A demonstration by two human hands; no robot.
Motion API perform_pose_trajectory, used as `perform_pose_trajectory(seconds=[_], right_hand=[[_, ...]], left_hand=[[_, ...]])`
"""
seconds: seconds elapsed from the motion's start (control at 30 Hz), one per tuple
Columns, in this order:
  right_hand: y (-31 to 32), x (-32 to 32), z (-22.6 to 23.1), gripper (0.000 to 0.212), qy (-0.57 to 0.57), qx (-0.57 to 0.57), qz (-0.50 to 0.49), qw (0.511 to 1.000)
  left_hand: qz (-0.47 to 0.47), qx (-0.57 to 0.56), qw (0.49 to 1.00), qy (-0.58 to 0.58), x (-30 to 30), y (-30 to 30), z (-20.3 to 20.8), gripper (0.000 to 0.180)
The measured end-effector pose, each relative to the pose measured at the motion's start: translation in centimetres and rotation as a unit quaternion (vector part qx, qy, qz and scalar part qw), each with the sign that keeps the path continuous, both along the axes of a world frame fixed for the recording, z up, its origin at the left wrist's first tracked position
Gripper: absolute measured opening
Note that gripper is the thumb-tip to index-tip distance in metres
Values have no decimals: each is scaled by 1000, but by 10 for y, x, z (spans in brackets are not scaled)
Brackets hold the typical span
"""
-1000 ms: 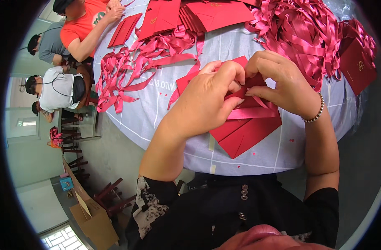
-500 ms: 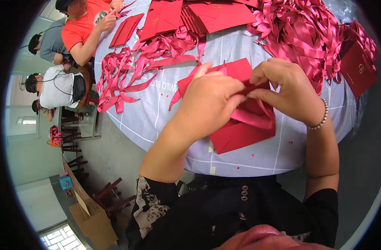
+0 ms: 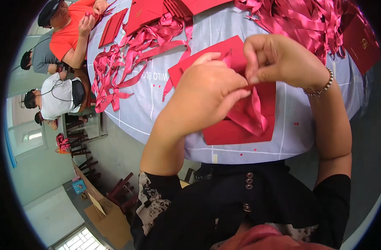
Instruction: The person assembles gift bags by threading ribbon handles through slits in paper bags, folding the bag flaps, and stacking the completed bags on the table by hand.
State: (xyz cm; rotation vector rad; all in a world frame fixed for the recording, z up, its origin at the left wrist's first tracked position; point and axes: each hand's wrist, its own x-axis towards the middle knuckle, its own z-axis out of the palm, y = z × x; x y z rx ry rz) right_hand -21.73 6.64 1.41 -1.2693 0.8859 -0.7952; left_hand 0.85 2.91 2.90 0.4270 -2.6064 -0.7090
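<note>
In front of me a red paper bag [image 3: 228,135] lies flat on the cloth-covered table. Above it, my left hand [image 3: 211,91] is closed, thumb and forefinger pinching a pink satin ribbon [image 3: 260,121]. The ribbon hangs from the fingertips in a loop over the bag's lower half. Close by on the right, my right hand [image 3: 278,60] is also closed, thumb pressed to the fingers at the ribbon's upper part. The exact grip there is partly hidden by the fingers. Another bit of ribbon shows behind my left hand at the bag's upper part.
Loose pink ribbons [image 3: 146,43] lie at the left, with a bigger heap [image 3: 294,27] at the far right. Red bags [image 3: 142,14] are stacked at the far edge. A person in an orange shirt [image 3: 69,33] handles something at the table's left. A cardboard box [image 3: 109,221] stands lower left.
My right hand has lifted slightly away from the bag, and the ribbon now hangs in a longer, lower loop. My left hand keeps its pinch. The whole view has shifted a little.
</note>
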Motion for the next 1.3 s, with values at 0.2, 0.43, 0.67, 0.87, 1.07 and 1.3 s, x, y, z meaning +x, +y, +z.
perform_pose_trajectory(seconds=[0.2, 0.43, 0.67, 0.87, 1.07, 1.3], right_hand=[[-20, -22, -27, 14, 65, -124, -182, 973], [21, 4, 19, 24, 254, -433, -61, 863], [25, 22, 12, 16, 328, -504, -28, 799], [20, 32, -8, 18, 361, -596, -194, 691], [19, 23, -6, 22, 412, -563, -165, 698], [11, -12, 7, 9, 26, -163, -166, 972]], left_hand=[[-8, 93, 996, 12, -4, -10, -6, 10], [92, 252, 962, -42, 7, -18, -11, 15], [98, 293, 949, -60, 8, -24, -8, 17], [101, 361, 926, -31, 7, -28, -11, 21], [109, 290, 951, -11, 8, -23, -8, 23], [31, 77, 995, 50, 7, -22, -8, 15]])
